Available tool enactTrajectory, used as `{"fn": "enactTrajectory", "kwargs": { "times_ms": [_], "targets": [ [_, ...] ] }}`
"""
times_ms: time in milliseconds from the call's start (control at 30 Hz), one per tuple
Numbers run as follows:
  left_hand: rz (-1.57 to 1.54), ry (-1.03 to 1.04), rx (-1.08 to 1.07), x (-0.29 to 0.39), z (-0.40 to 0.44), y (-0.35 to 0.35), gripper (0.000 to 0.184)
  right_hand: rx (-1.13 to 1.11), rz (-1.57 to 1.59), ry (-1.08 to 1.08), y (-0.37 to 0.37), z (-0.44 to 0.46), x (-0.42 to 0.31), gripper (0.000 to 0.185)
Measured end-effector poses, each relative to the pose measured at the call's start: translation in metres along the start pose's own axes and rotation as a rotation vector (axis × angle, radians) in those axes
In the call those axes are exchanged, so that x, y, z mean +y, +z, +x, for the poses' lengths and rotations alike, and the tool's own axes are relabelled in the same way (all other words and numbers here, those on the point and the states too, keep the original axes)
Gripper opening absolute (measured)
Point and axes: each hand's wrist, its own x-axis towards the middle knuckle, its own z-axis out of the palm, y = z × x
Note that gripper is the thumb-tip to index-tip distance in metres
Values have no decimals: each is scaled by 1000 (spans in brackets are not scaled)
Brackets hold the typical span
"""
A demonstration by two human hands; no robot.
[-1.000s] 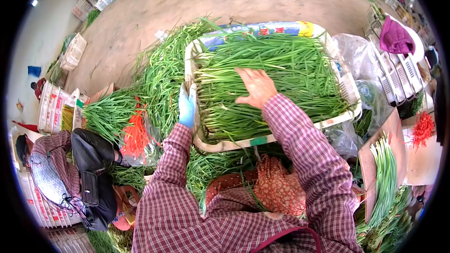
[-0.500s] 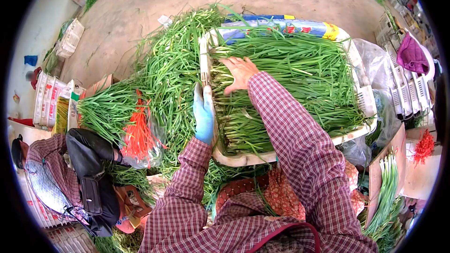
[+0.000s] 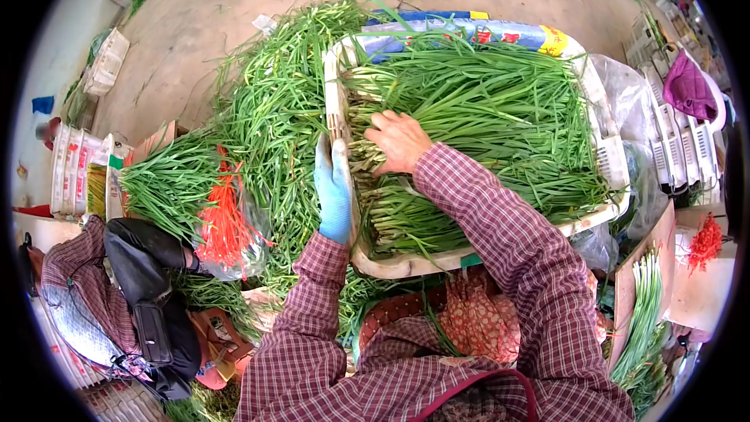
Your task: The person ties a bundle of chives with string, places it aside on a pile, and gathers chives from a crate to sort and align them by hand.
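Note:
A white plastic crate (image 3: 406,267) is filled with green garlic chives (image 3: 484,109), their pale stem ends lined up along its left wall. My right hand (image 3: 400,143), bare, lies on those stem ends with its fingers curled over a clump. In a blue glove, my left hand (image 3: 334,195) rests with fingers stretched out flat against the outside of the crate's left wall. Loose garlic chives (image 3: 273,101) are heaped just left of that glove.
Red ties (image 3: 223,227) hang by a plastic bag on the left. A person in dark trousers (image 3: 141,258) sits at lower left. Stacked white crates (image 3: 680,137) stand at right, near a bundle of chives (image 3: 642,305) and more red ties (image 3: 705,244).
My right hand has come down onto the stem ends, and its spread fingers have curled in. The left hand stays at the crate's wall. The whole view has shifted slightly.

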Motion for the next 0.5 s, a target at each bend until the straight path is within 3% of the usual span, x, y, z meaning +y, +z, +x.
{"fn": "enactTrajectory", "kwargs": {
  "times_ms": [100,167,200,267,300,333,500],
  "targets": [
    [25,-19,-5,4,-1,0,65,14,26,-32,1,11,-2,75],
    [-22,-43,-11,16,-1,-3,63,-205,-31,62,3,22,-10,84],
    [-305,-261,-68,30,1,-10,61,-265,-56,65,-1,24,-15,91],
    [-587,-476,-122,29,1,-11,59,-301,-49,69,-8,27,-20,92],
    [-319,-265,-79,16,-1,-4,57,-336,-43,75,-7,28,-22,93],
    [-51,-52,-38,5,-2,0,55,-303,-62,72,-7,26,-24,83],
    [-104,0,-32,3,-1,2,53,-53,-125,-14,14,14,-26,63]
  ]
}}
